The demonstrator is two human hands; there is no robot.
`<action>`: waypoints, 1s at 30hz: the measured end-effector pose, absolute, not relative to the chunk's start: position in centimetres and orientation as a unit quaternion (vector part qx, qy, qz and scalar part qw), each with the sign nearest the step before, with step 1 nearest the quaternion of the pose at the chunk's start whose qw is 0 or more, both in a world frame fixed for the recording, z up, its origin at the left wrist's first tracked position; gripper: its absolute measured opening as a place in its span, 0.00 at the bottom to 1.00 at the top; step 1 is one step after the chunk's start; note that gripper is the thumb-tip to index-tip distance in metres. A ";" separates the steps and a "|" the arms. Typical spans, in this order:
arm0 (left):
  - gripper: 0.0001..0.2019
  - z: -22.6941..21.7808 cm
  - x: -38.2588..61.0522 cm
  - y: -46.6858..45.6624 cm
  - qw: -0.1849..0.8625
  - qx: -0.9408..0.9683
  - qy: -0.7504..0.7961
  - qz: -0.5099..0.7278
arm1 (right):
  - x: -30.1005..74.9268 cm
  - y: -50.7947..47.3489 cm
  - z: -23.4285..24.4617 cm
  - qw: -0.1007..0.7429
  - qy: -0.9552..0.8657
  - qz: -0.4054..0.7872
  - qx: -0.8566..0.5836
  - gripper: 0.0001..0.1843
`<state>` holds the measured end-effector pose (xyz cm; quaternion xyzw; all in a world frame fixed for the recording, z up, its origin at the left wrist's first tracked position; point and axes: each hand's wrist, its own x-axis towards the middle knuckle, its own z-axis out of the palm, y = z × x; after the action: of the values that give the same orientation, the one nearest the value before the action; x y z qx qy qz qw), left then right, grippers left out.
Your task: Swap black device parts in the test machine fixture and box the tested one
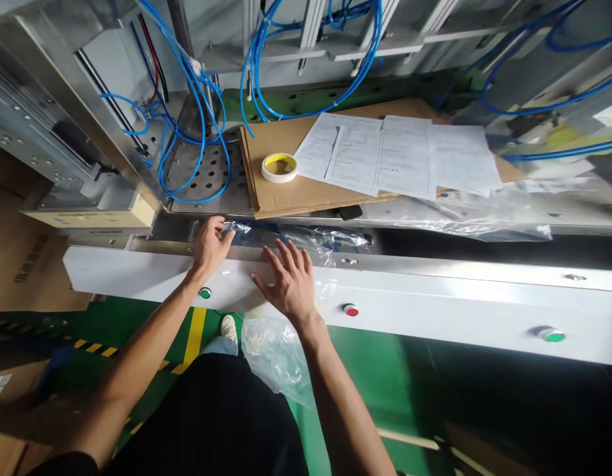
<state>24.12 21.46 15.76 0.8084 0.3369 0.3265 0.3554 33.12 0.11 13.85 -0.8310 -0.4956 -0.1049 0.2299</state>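
A clear plastic bag (316, 237) lies stretched along the narrow channel behind the white front panel, with something dark and bluish under or inside it. At its left end my left hand (211, 248) has curled fingers, with thumb and forefinger closed on the plastic. My right hand (289, 281) is open, its fingers spread over the front edge of the channel and the fingertips at the bag's near side. Loose clear plastic (276, 354) hangs below the panel between my forearms.
Behind the channel, a cardboard sheet (271, 195) carries printed papers (360, 155) and a tape roll (279, 168). Blue tubes (201, 152) loop at the left and overhead. The white panel (449, 311) bears green buttons (205, 293) and a red button (351, 310). Cardboard boxes (33, 264) stand left.
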 end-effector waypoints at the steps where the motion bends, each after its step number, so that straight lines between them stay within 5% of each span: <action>1: 0.15 16.0 23.3 21.3 0.327 0.826 0.312 0.336 | 33.3 0.7 13.6 0.219 -0.497 -0.088 -0.835 0.38; 6: 0.16 16.4 18.3 21.1 0.177 0.949 0.114 0.233 | 34.2 1.2 12.6 0.207 -0.501 -0.059 -0.838 0.41; 10: 0.09 16.2 16.8 21.6 0.185 0.965 0.097 0.161 | 34.3 1.1 12.9 0.201 -0.503 -0.046 -0.839 0.40; 16: 0.07 16.8 15.4 22.2 0.243 0.954 0.032 0.174 | 34.9 1.2 13.6 0.191 -0.512 -0.021 -0.837 0.41; 28: 0.09 15.6 13.3 20.2 0.156 0.949 0.042 0.269 | 35.5 1.5 14.0 0.169 -0.518 -0.009 -0.839 0.49; 30: 0.16 15.1 14.6 19.8 0.133 0.958 0.075 0.241 | 35.4 1.5 14.3 0.161 -0.521 -0.014 -0.838 0.49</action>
<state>14.57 19.77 15.11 0.9584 0.0750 0.2412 0.1326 35.35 1.51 14.29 -0.8383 -0.5207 -0.0143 0.1613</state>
